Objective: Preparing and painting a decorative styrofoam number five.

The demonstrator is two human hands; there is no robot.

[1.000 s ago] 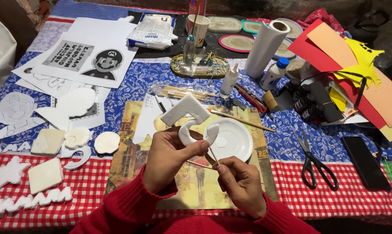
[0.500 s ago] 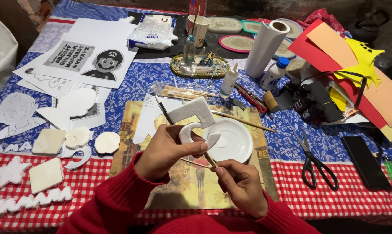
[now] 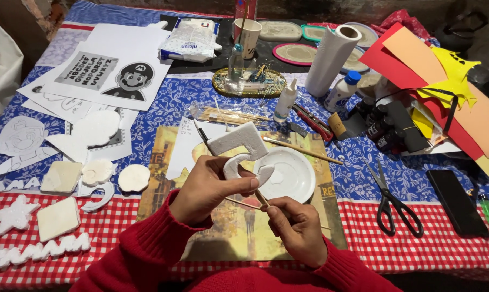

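At the centre of the frame I see my left hand [image 3: 212,186] closed around a white foam cutout [image 3: 243,148], held upright just above the white plate [image 3: 293,176]. My right hand [image 3: 298,227], lower centre, pinches a thin brush [image 3: 261,199] whose tip touches the foam's lower curve. Black scissors [image 3: 391,201] lie on the bench [image 3: 417,249] at right.

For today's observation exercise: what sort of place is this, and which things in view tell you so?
Probably a home craft table. A white foam cutout is held in the left hand, with scissors, a glue bottle and coloured foam sheets on a patterned tablecloth.
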